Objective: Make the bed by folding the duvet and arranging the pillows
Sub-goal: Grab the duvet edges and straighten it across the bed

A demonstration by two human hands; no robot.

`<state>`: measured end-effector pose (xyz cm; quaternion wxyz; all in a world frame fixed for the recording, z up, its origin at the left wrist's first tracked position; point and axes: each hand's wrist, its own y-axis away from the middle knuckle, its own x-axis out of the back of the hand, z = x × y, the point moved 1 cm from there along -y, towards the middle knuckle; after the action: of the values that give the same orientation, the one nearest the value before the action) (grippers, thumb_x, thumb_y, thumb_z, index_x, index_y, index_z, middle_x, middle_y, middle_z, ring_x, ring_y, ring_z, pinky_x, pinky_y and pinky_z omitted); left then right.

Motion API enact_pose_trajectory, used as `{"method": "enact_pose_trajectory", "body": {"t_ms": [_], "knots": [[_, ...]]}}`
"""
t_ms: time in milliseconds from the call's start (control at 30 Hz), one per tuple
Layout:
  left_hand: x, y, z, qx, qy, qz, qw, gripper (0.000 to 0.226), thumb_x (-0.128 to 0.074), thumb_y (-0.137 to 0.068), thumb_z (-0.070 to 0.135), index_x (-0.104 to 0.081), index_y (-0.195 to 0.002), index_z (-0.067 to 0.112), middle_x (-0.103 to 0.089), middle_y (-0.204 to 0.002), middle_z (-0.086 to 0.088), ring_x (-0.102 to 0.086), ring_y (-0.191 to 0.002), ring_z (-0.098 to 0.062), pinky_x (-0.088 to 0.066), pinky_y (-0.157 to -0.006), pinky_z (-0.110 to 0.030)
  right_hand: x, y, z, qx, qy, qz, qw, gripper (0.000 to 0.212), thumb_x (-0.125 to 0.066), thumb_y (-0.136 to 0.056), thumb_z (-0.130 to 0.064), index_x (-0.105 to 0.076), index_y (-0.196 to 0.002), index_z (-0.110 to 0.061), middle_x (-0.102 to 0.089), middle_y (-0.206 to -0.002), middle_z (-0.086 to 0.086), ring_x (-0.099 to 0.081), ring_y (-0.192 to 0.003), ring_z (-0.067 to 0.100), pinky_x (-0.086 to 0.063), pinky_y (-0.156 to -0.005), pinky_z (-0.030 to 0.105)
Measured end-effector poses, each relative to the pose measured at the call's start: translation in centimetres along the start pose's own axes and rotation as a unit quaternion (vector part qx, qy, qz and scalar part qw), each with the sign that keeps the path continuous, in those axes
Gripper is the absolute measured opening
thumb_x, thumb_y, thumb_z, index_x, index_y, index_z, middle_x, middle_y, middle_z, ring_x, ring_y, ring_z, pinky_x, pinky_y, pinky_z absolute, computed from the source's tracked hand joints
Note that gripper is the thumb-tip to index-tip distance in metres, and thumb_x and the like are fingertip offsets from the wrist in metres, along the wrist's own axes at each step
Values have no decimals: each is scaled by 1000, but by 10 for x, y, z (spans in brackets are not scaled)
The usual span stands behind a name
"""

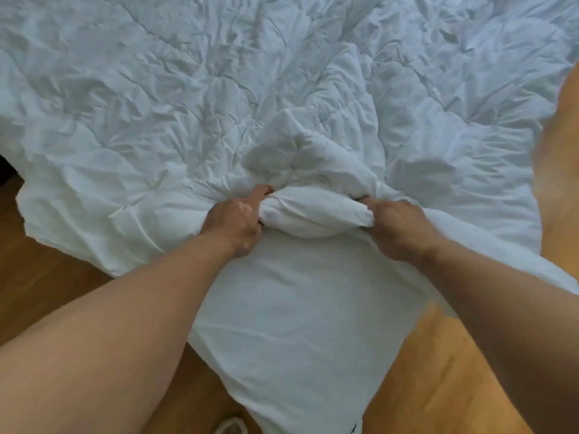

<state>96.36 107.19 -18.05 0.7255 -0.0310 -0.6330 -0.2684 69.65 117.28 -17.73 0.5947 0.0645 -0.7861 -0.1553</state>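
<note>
A white quilted duvet point(219, 89) lies crumpled across the bed and fills the upper part of the view. A part of it hangs down toward me between my arms, over the floor. My left hand point(235, 220) grips a bunched roll of the duvet from the left. My right hand point(398, 227) grips the same bunch from the right, about a hand's width away. Both sets of fingers are curled into the cloth. No pillow is in view.
Wooden floor point(47, 277) shows at the lower left and lower right point(438, 371). A blurred wooden surface point(560, 151) runs along the right edge. A small white object point(230, 426) lies on the floor at the bottom.
</note>
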Motion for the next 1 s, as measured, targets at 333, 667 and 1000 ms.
{"method": "enact_pose_trajectory", "body": {"t_ms": [333,667,1000], "knots": [[58,77,8,-9,176,-355,918,39,-66,-80,67,-71,-110,44,-69,-110,22,-63,-104,-5,-50,-96,-32,88,87,23,-18,-190,-419,888,30,-73,-85,-52,-78,-92,-24,-78,-90,-11,-73,-85,4,-56,-82,23],[-58,187,57,-70,13,-87,994,86,-55,-72,66,-28,-146,32,-37,-142,-2,-37,-132,-26,-36,-110,-44,-47,172,-18,17,-92,129,987,46,-67,-77,-23,-58,-122,-19,-57,-121,4,-59,-107,32,-53,-86,44],[-47,206,60,-12,55,-160,986,25,-36,-99,30,-55,-115,26,-67,-116,-9,-60,-104,-33,-45,-89,-40,-55,214,-54,-21,-62,-87,994,22,-58,-79,-36,-59,-99,-25,-71,-97,0,-61,-85,24,-46,-70,35]]}}
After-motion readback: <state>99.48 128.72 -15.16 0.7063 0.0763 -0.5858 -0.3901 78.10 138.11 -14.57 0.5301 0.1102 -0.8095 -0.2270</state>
